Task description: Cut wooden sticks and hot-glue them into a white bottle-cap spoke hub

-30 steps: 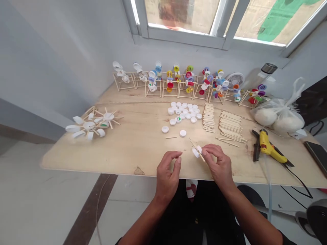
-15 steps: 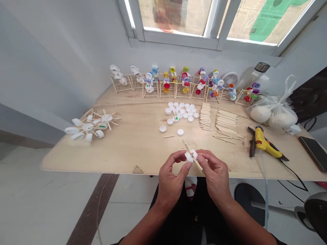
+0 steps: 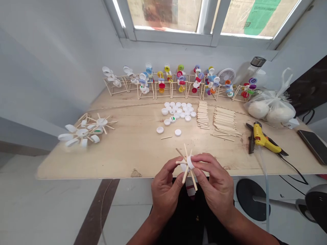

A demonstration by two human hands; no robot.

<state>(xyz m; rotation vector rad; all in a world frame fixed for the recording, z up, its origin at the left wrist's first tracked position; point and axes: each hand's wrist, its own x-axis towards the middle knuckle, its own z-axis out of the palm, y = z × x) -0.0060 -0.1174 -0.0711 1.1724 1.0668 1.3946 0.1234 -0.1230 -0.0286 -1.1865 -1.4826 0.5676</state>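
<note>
Left hand (image 3: 165, 192) gripping white plastic bottle cap (image 3: 190, 162) set with radiating wooden sticks (image 3: 192, 182) | right hand (image 3: 216, 185) pinching cap's other side | both closed, working beside plywood tabletop (image 3: 133, 153) front edge

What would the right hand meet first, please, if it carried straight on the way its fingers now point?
The right hand touches it now: the white plastic bottle cap set with wooden sticks. Just beyond that is probably the left hand, though depth is unclear.

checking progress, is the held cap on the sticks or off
On: the white cap sits where the sticks meet, between left hand and right hand.
</note>
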